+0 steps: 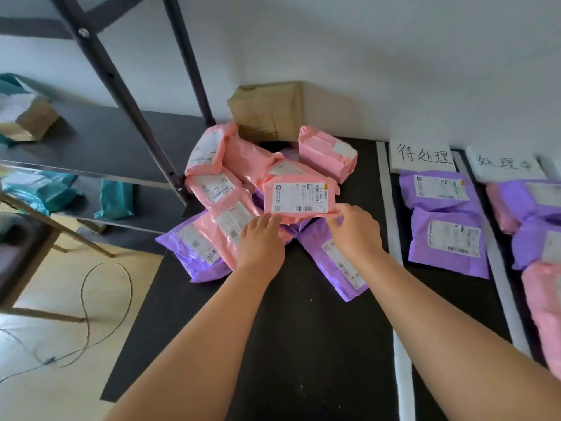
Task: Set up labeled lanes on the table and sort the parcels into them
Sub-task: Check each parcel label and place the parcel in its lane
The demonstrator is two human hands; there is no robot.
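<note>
Pile of parcels [243, 189] sat at the far left of the black table [303, 344], against the shelving upright. Top pink parcel [299, 194] lay label-up on the heap, crowded on its left and far sides by other bags. A purple bag [337, 259] lay directly under the right forearm's approach.

Left hand [261, 235]: fingers fairly straight, tips touching the parcel's near-left edge, holding nothing. Right hand [353, 229]: fingers bent, pinching the near-right corner.

Count in pile: at least six pink and two purple bags, with more partly buried — exact total could not be told. One brown taped box [267, 110] stood behind, against the wall.

To the right were two white tape strips [391, 208], marking lanes, and two handwritten paper signs [422, 158] at their far ends. The first lane held two purple parcels [447, 241]. The second lane [540, 244] held purple and pink bags, cut off by the frame edge.

Left of the table was a dark metal shelf [121, 141] with teal bags [115, 199] — at least two — and a cable [106, 299] looped on the floor.
</note>
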